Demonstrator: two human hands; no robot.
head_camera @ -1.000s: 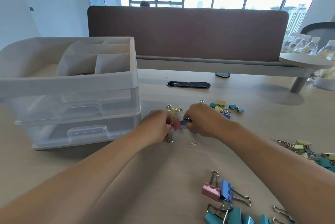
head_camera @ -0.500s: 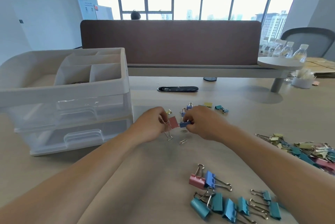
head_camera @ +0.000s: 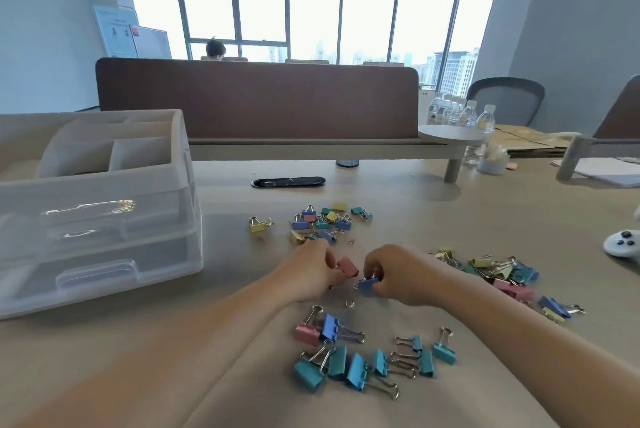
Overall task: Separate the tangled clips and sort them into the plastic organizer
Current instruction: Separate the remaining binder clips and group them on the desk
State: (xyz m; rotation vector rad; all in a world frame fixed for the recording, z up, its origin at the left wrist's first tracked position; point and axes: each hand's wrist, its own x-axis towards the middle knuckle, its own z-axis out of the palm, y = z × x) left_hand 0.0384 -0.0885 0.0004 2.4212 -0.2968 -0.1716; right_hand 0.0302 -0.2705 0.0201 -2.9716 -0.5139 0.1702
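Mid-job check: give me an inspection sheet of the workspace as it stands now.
Surface: beige table, clips scattered across it.
Job's things: plastic organizer at left, drawers shut; pink clip and blue clip between the hands, cannot tell if linked; far pile; right pile; teal clips nearest.
Clutter: controller at right edge; water bottles.
Hands: left hand holds the pink clip; right hand pinches the blue clip.
Cables: nothing seen.
Surroundings: brown divider, windows, office chair.
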